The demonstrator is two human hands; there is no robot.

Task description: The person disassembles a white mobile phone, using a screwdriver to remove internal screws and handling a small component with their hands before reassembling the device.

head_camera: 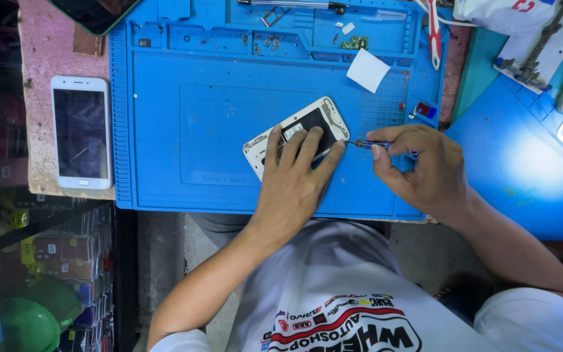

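Note:
An opened white phone (320, 117) lies back-up on the blue repair mat (216, 111), its dark insides showing. My left hand (298, 176) presses flat on its lower half, fingers spread over it. My right hand (421, 166) pinches a small blue-handled screwdriver (376, 144), held level, its tip at the phone's right edge.
A second white phone (81, 132) lies screen-up on the worn pink board to the left. Small screws and parts (268, 42) sit in the mat's top trays, with a white paper square (367, 70) and red-handled tool (434, 36). A lit blue surface (522, 156) lies right.

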